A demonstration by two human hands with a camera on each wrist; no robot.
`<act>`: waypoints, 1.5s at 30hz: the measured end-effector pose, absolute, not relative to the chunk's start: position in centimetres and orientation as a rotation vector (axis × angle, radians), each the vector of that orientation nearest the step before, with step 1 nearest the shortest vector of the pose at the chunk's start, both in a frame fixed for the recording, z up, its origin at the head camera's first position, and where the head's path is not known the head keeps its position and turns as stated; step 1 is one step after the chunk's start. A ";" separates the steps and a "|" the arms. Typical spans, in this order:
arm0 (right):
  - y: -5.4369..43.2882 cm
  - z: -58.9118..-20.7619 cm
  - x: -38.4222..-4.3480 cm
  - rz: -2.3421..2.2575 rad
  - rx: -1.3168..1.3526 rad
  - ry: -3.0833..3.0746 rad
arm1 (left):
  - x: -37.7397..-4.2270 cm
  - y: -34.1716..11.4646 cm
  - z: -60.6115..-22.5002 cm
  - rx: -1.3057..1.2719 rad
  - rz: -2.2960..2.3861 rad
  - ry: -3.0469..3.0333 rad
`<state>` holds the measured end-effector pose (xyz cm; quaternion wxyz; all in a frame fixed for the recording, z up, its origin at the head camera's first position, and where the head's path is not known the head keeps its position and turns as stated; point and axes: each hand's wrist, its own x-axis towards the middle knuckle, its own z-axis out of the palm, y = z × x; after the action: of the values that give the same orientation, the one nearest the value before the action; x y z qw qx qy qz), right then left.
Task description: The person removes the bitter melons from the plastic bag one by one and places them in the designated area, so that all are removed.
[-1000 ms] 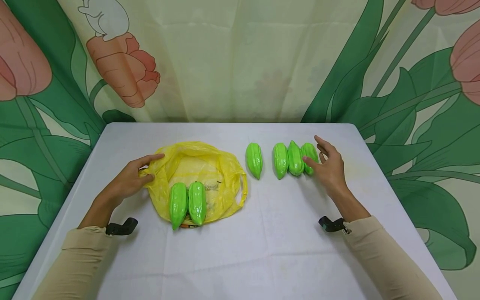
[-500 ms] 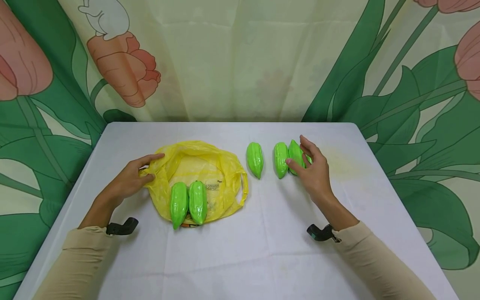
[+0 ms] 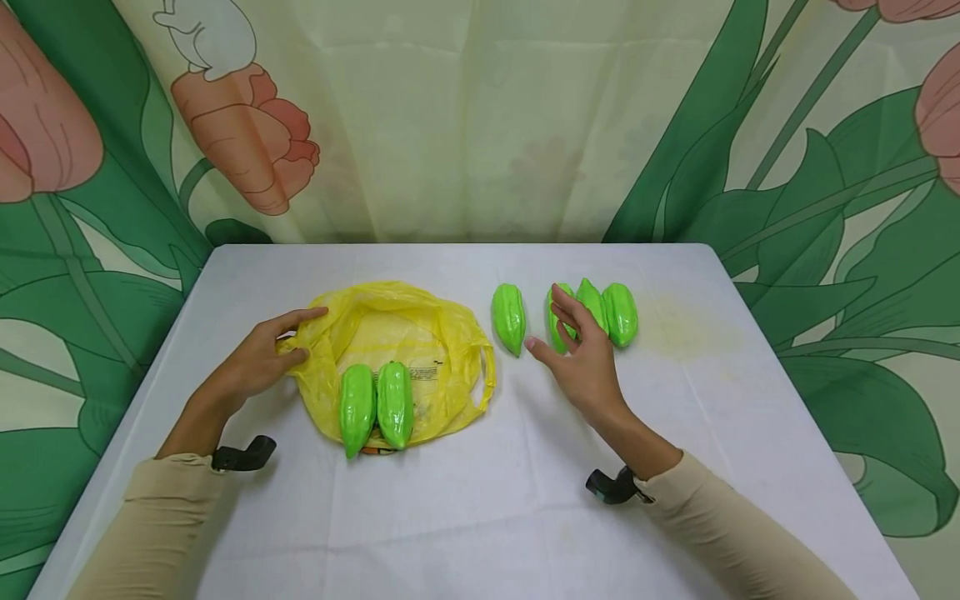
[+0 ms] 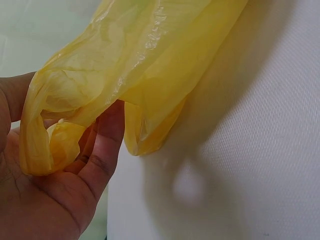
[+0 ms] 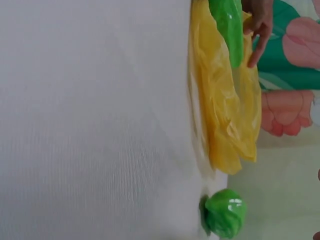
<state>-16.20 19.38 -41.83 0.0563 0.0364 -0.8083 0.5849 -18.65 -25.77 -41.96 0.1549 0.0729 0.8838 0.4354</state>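
My left hand [image 3: 258, 358] holds the rim of a yellow plastic bag [image 3: 467, 396] at its left side; in the left wrist view, a loop of the bag [image 4: 150, 55] runs between thumb and fingers. Two glossy green ridged fruits [image 3: 395, 405] lie side by side at the bag's near edge. My right hand [image 3: 588, 371] is empty, fingers spread, over the table. Its thumb tip is near a lone green fruit [image 3: 509, 319], while its fingers partly cover the leftmost of three more in a row, whose rightmost fruit [image 3: 622, 315] shows fully.
A white cloth covers the table [image 3: 480, 517]. Behind it hangs a curtain [image 3: 465, 125] printed with tulips, leaves and a rabbit on a carrot. In the right wrist view, one green fruit [image 5: 226, 212] stands apart from the bag [image 5: 215, 100].
My right hand has moved left, from the rightmost fruit of the row past the others toward the lone fruit, uncovering the right end. The left hand and bag have stayed put.
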 end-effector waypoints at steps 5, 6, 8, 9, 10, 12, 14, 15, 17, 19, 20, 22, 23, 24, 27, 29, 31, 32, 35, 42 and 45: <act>17.5 -42.2 -15.6 1.825 0.191 -2.429 | -18.6 -25.8 -42.0 0.221 1.232 2.543; 17.1 -42.3 -15.5 1.831 0.202 -2.431 | -18.6 -25.8 -42.1 0.225 1.238 2.541; 16.3 -42.4 -15.3 1.845 0.225 -2.435 | -18.6 -25.8 -42.0 0.228 1.241 2.540; 15.9 -42.4 -15.1 1.848 0.233 -2.444 | -18.6 -25.8 -42.0 0.228 1.240 2.541; 15.5 -42.4 -15.0 1.854 0.247 -2.447 | -18.6 -25.8 -42.0 0.226 1.246 2.538; 14.7 -42.4 -14.7 1.870 0.271 -2.460 | -18.6 -25.8 -41.9 0.220 1.240 2.541; 14.0 -42.4 -14.4 1.886 0.302 -2.471 | -18.6 -25.7 -41.9 0.215 1.240 2.541; 13.6 -42.4 -14.3 1.893 0.319 -2.480 | -18.6 -25.7 -41.9 0.212 1.243 2.539; 12.9 -42.4 -13.9 1.912 0.355 -2.489 | -18.6 -25.7 -41.9 0.210 1.250 2.533; 12.3 -42.4 -13.6 1.934 0.378 -2.501 | -18.6 -25.6 -41.8 0.206 1.256 2.530; 12.0 -42.5 -13.4 1.945 0.385 -2.507 | -18.6 -25.6 -41.8 0.205 1.256 2.530; 11.4 -42.6 -13.1 1.973 0.400 -2.517 | -18.6 -25.6 -41.8 0.205 1.253 2.531; 11.1 -42.6 -12.9 1.987 0.405 -2.520 | -18.6 -25.6 -41.8 0.205 1.251 2.533; 10.8 -42.7 -12.8 1.996 0.408 -2.528 | -18.6 -25.6 -41.8 0.206 1.250 2.535; 9.9 -43.0 -12.5 2.014 0.421 -2.553 | -18.6 -25.6 -41.8 0.214 1.244 2.542; 9.4 -43.2 -12.4 2.028 0.434 -2.569 | -18.6 -25.6 -41.8 0.219 1.241 2.545; 8.8 -43.4 -12.2 2.042 0.451 -2.587 | -18.6 -25.6 -41.8 0.220 1.242 2.543; 8.6 -43.5 -12.1 2.051 0.463 -2.594 | -18.6 -25.6 -41.8 0.219 1.243 2.542; 7.8 -43.8 -11.9 2.077 0.513 -2.611 | -18.6 -25.7 -41.8 0.217 1.248 2.540; 6.3 -44.0 -11.7 2.025 0.569 -2.688 | -18.5 -25.7 -41.8 0.199 1.257 2.529; 5.8 -44.1 -11.7 2.007 0.573 -2.727 | -18.4 -25.6 -41.8 0.197 1.259 2.525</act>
<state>-11.73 5.84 -44.14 -0.1459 0.1651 -0.7856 0.5782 -18.42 -25.63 -41.76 0.1559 0.0688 0.8819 0.4396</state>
